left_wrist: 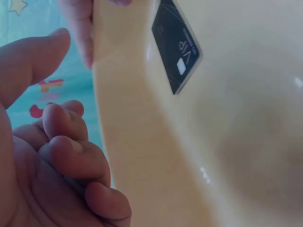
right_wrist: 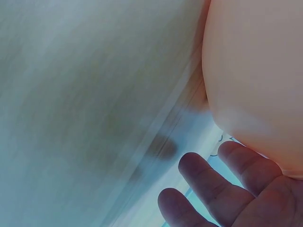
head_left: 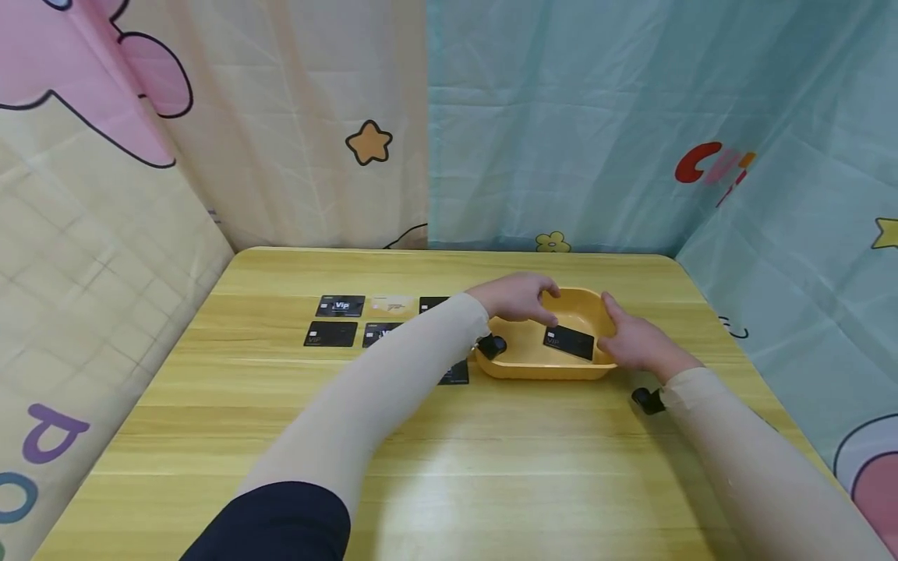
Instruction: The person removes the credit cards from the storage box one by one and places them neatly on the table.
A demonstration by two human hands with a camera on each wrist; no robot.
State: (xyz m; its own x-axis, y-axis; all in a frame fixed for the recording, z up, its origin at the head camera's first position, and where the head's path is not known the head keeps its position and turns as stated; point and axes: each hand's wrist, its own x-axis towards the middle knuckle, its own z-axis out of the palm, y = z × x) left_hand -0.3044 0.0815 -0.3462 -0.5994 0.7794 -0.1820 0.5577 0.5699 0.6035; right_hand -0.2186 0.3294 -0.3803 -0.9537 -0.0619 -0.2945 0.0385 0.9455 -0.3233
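Nearest the viewer, two forearms in pale sleeves are stretched out over the yellow wooden bench (head_left: 449, 467). The right hand (head_left: 634, 343) is laid against the right outer wall of a yellow bowl (head_left: 522, 366). In the right wrist view its fingers (right_wrist: 213, 189) are seen straight and loose beside the bowl's wall, so its grip is released; whether the thumb rests on the rim cannot be told.

The left hand (head_left: 515, 296) is held over the bowl's far left rim. In the left wrist view its fingers (left_wrist: 71, 156) are curled loosely with the thumb apart, just beside the rim and closed on nothing, so this grip is also judged released, though contact with the rim cannot be settled.

Inside the bowl a black card (head_left: 569, 342) is seen, tilted against the right inner wall near the right hand.

The step in hand is judged to be the handling of the bowl with the card inside it: either the card has just been let go, or the bowl is being steadied from both sides. For a next move, if the card is to be fetched out, a pinch on its raised edge would be called for while the bowl is braced.

Beyond and to the left, other cards (head_left: 340, 305) are laid flat in rows on the bench, most black, one gold (head_left: 390, 305). One further black card (head_left: 454, 375) lies just left of the bowl, partly hidden by the left forearm.
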